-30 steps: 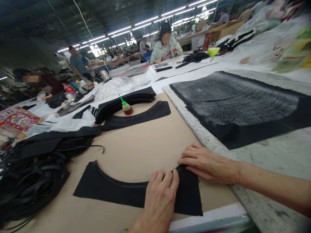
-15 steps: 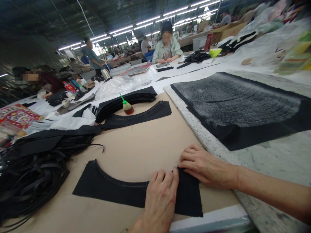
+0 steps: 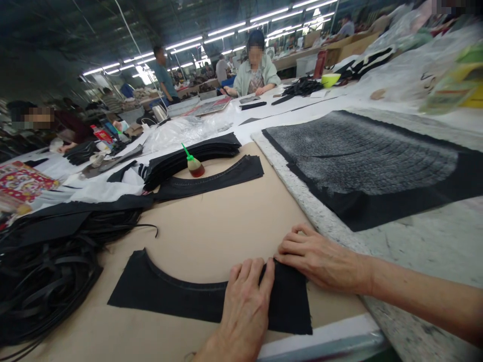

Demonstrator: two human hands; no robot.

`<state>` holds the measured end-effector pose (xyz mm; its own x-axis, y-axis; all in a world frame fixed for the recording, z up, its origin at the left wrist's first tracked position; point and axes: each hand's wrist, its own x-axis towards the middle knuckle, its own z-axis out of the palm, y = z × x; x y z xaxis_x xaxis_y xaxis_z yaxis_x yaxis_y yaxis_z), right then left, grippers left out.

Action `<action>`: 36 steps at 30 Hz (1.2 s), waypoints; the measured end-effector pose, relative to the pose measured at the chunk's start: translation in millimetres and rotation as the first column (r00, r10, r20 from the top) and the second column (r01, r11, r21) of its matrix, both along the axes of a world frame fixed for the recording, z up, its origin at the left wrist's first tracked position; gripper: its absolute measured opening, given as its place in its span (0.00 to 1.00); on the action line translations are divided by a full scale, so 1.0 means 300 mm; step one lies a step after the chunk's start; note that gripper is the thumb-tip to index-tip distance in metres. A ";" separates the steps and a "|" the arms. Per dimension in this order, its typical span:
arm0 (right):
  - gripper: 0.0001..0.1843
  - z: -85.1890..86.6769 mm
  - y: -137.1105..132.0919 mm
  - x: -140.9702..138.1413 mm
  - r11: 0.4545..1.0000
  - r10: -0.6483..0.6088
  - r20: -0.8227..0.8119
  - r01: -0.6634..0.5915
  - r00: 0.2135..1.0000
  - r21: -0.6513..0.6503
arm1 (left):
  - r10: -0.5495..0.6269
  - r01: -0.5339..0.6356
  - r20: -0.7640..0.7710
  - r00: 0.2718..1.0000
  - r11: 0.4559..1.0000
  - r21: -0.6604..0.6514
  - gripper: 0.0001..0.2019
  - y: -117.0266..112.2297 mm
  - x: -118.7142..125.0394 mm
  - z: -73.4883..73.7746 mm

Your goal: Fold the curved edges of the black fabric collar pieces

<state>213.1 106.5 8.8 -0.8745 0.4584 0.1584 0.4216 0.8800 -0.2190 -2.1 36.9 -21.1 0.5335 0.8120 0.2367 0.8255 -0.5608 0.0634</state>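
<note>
A black fabric piece (image 3: 169,296) with a deep curved cutout lies on a tan board (image 3: 211,221) before me. My left hand (image 3: 245,301) rests across it right of the curve's middle, its fingers bent over the curved edge and the index finger reaching toward the other hand. Close beside it, my right hand (image 3: 320,259) pinches that same edge near the piece's upper right end. Both sets of fingertips almost meet there; the thumbs are mostly hidden. A pale stitched or marked line follows the curve on the uncovered left part.
Similar black pieces (image 3: 211,183) lie stacked at the back, around a green-tipped glue bottle (image 3: 195,167). Black strips (image 3: 56,281) heap up at left. On a stone slab (image 3: 407,271) at right lies black cloth (image 3: 370,156) with a greyish coating. A co-worker (image 3: 256,70) sits opposite.
The view has shifted slightly. My hands keep nearly the same hold on the fabric edge. Across the table, the co-worker's one hand has moved outward, and a standing person behind has moved right.
</note>
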 end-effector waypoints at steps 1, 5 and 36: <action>0.15 0.002 -0.001 0.001 1.000 -0.002 -0.002 0.002 1.000 -0.010 | -0.015 0.016 0.025 1.000 1.000 -0.022 0.26 0.001 0.001 -0.001; 0.15 0.012 -0.001 0.007 0.997 -0.054 -0.011 0.053 0.999 -0.058 | -0.073 0.077 0.053 0.996 0.994 -0.076 0.25 0.008 0.011 0.006; 0.20 -0.069 -0.189 0.008 0.864 -0.468 -0.216 0.494 0.857 0.090 | 0.011 -0.011 0.000 1.000 1.000 -0.019 0.31 0.014 0.052 0.014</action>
<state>215.5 49.8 -12.0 -0.5001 0.7762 0.3839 0.7649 0.6038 -0.2243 13.5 41.1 -16.8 0.5245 0.8222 0.2211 0.8316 -0.5504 0.0739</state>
